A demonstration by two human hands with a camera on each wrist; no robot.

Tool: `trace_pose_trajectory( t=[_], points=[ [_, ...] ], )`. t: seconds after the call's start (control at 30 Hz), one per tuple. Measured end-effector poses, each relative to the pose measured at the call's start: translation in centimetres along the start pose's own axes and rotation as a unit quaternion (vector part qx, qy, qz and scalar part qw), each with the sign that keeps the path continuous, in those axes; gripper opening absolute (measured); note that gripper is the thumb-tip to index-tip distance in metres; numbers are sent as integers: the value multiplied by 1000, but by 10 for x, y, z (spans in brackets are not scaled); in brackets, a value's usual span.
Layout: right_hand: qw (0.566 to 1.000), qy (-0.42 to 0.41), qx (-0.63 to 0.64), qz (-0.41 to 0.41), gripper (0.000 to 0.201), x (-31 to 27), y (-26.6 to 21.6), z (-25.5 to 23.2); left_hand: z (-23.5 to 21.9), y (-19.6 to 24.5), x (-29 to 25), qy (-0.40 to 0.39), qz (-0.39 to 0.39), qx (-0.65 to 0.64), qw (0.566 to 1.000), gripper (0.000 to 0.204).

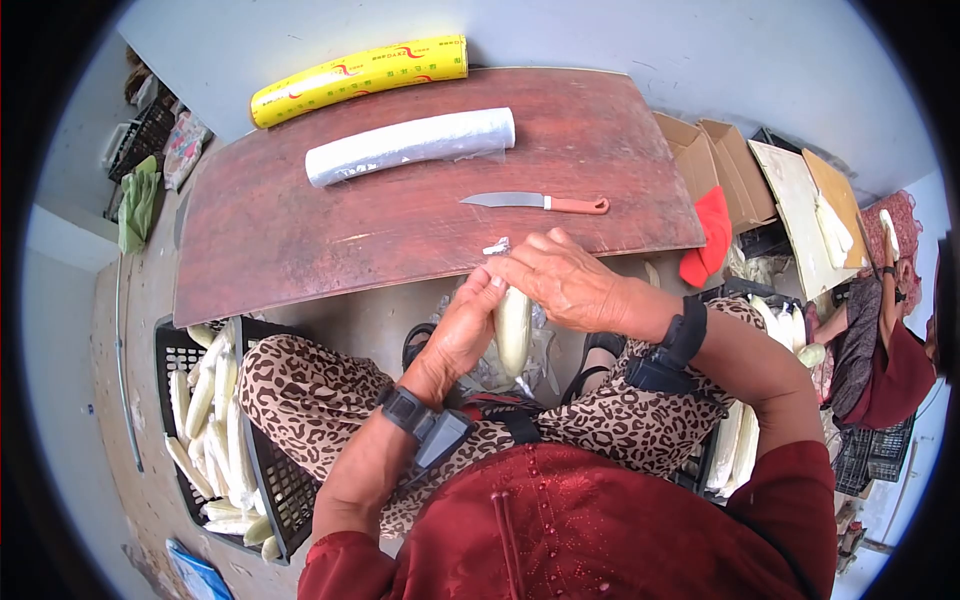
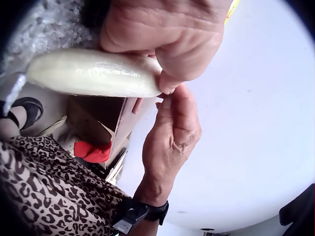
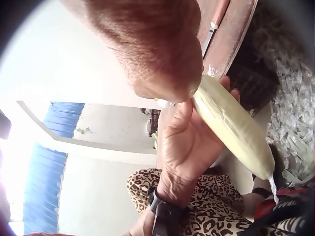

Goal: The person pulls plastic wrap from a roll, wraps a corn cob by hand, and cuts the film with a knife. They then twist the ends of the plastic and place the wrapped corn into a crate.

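Both hands grip one pale wrapped corn cob [image 1: 513,330] at mid-frame above the lap—left hand [image 1: 462,335] cupping its side, right hand [image 1: 560,280] curled over its top, pinching film—and the slick wrap could let it slip down, or tear if tugged.

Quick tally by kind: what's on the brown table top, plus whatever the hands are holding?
Yellow film roll: 1
Clear film roll: 1
Knife: 1
Wrapped corn cob, held by left hand and right hand: 1
Total: 4
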State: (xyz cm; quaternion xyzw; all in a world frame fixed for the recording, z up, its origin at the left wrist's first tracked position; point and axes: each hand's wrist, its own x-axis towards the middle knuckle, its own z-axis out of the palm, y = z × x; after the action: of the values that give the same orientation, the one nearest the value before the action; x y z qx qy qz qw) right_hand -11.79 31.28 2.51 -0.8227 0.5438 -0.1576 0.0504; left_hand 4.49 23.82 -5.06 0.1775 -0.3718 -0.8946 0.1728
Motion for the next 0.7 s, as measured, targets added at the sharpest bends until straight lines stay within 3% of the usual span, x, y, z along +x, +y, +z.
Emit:
trace_pose_trajectory(
  t=[0.1, 0.17, 0.27, 0.4, 0.5, 0.57, 0.6, 0.7],
  points=[
    [1000, -21, -2, 14, 47, 1, -1, -2, 6, 2, 0, -2, 0, -25, 1000, 59],
    [1000, 9, -3, 1, 52, 0, 0, 2, 11, 7, -2, -17, -19, -26, 999, 65],
    [1000, 0, 12, 1, 57, 0, -1, 2, 12, 5, -2, 29, -37, -41, 998, 61],
    [999, -3, 51, 18, 63, -2, -2, 3, 1, -4, 0, 37, -12, 33, 999, 49],
    [989, 27, 118, 81, 65, 2, -2, 1, -3, -3, 2, 42, 3, 20, 999, 37],
    [958, 47, 244, 141, 65, 8, -7, -7, 1, 3, 4, 54, 26, 6, 998, 32],
    [935, 56, 306, 170, 64, 11, -9, -11, 4, 9, 3, 53, 25, -47, 997, 31],
    [925, 32, 308, 221, 70, 12, -7, -9, 3, 27, 6, 40, 28, -189, 981, 32]
  ],
)
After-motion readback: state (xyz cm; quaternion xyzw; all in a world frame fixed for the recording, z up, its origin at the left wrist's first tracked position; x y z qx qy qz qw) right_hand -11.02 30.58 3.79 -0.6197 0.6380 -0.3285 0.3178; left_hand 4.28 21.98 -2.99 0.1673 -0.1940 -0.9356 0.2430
